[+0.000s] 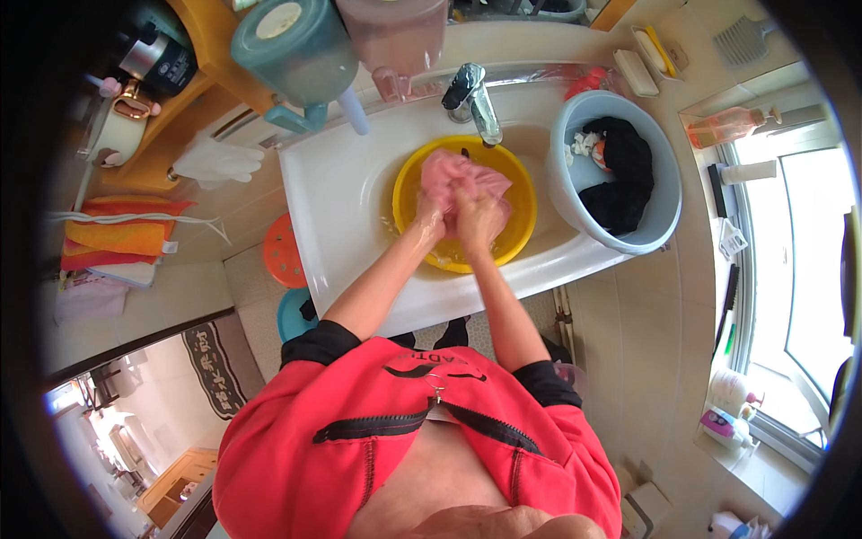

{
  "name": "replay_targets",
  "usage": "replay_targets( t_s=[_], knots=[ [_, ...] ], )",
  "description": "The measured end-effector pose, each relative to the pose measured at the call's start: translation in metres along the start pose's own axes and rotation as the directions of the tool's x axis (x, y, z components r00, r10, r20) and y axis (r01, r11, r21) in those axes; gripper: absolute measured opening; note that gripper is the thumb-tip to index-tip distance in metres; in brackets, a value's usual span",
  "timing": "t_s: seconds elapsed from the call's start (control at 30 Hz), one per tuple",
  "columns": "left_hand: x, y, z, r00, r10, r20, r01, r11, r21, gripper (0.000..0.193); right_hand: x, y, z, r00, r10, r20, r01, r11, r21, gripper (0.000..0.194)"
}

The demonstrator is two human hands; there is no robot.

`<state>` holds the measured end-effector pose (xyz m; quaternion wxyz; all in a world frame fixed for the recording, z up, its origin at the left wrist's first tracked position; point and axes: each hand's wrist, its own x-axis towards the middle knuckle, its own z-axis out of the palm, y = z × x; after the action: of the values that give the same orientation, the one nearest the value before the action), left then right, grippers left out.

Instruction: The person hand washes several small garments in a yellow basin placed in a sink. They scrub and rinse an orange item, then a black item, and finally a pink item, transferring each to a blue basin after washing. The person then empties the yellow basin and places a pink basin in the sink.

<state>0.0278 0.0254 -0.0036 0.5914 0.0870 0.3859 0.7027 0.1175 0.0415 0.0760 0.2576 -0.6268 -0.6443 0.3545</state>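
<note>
A wet pink cloth (441, 176) is bunched between both hands over a yellow plastic basin (518, 236), which stands in a white sink (337, 182). My left hand (432, 214) grips the cloth's lower left part. On the right side of the bundle, my right hand (479, 219) is closed on it, its back facing up. Folds of cloth hide some fingertips. Directly behind the basin, a chrome faucet (483, 111) reaches over its far rim; no stream of water shows.
A light blue tub (562, 182) with dark fabric sits on the sink's right side. Two upturned pitchers, one teal (303, 60) and one pink (397, 34), are at the back left. A red bottle (589, 82) stands behind the tub, and white gloves (219, 160) hang at left.
</note>
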Motion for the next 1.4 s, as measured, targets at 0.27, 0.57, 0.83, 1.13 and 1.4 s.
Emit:
replay_targets(
  t_s=[0.27,0.57,0.83,1.13,1.4],
  knots=[
    [-0.032,0.067,0.008,0.913,0.203,0.354,-0.335,-0.122,0.934,0.049,0.036,0.063,-0.069,0.826,-0.528,0.198,0.556,0.705,-0.439,0.038],
    [-0.011,0.008,-0.014,0.928,-0.080,0.363,-0.307,-0.716,0.627,0.067,0.046,0.102,-0.001,0.751,-0.388,0.534,0.659,0.492,-0.569,0.093],
    [0.004,-0.011,-0.014,0.988,0.130,0.080,-0.042,-0.270,0.962,0.075,0.072,0.116,0.038,0.874,-0.067,0.482,0.368,0.739,-0.564,0.060],
    [0.042,-0.030,-0.023,0.976,-0.151,-0.155,0.164,0.051,0.985,0.077,0.069,0.082,0.045,0.941,0.022,0.338,-0.046,0.997,0.064,0.035],
    [0.024,0.018,0.008,0.842,-0.455,0.288,0.506,0.853,-0.132,0.072,0.010,0.019,0.012,0.938,-0.013,0.345,-0.288,0.522,0.803,0.019]
  ],
)
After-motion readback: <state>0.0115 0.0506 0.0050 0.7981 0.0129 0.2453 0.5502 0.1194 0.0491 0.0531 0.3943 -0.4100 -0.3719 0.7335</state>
